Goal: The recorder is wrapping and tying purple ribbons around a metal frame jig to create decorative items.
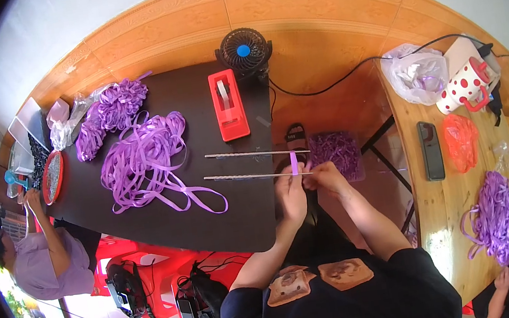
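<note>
Two thin metal rods (250,176) lie side by side on the dark table and stick out past its right edge. A purple ribbon (294,162) spans both rods near their free ends. My left hand (293,199) is at the nearer rod, its fingers closed on the lower part of the ribbon. Right beside it, my right hand (327,179) is closed in a pinch near the rod's tip. A bit of purple shows just above its fingertips, but what they grip is mostly hidden.
Loose purple ribbon (141,165) heaps on the dark table (231,224), beside a red tape dispenser (232,113) and a fan (244,52). Below the rods sits a bin of purple pieces (336,155). The wooden table (433,205) holds a phone (430,150). Other people sit left and right.
</note>
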Tool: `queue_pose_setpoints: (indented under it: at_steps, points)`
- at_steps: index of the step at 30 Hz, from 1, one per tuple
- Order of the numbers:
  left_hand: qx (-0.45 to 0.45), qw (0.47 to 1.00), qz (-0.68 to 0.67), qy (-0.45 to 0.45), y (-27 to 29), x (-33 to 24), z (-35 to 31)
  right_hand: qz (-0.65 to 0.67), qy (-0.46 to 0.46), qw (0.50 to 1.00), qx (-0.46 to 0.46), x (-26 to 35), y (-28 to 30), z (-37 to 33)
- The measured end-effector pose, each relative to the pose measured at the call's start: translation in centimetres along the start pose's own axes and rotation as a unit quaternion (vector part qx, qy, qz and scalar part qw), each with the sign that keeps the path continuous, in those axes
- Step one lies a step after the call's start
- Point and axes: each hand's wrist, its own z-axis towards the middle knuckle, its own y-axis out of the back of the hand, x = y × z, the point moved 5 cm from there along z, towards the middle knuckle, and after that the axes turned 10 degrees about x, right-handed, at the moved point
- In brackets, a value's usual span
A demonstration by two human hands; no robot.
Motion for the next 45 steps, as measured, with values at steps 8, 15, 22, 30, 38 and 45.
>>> queue_pose_setpoints:
  at_steps: [8, 15, 22, 30, 38, 45]
  points:
    - [-0.001, 0.986, 0.088, 0.140, 2.9, 0.0, -6.3, -0.227, 0.326, 0.901, -0.172, 3.5, -1.4, -8.1]
    - [0.044, 0.982, 0.077, 0.168, 4.0, 0.0, -8.8, -0.010, 0.204, 0.975, 0.091, 4.9, -6.9, -8.2]
    - [0.040, 0.958, 0.018, 0.283, 3.7, -1.1, -11.1, 0.043, 0.179, 0.978, 0.097, 3.5, -7.6, -7.5]
    - [0.042, 0.944, 0.003, 0.326, 4.9, -1.1, -12.0, 0.056, 0.189, 0.974, 0.107, 3.3, -7.6, -7.5]
    - [0.055, 0.961, 0.046, 0.268, 6.3, -0.9, -12.4, -0.520, 0.511, 0.658, -0.189, 7.0, -8.4, -13.2]
    - [0.046, 0.971, 0.043, 0.229, 5.3, -1.7, -12.6, -0.624, 0.613, 0.470, -0.119, 5.9, -10.5, -14.8]
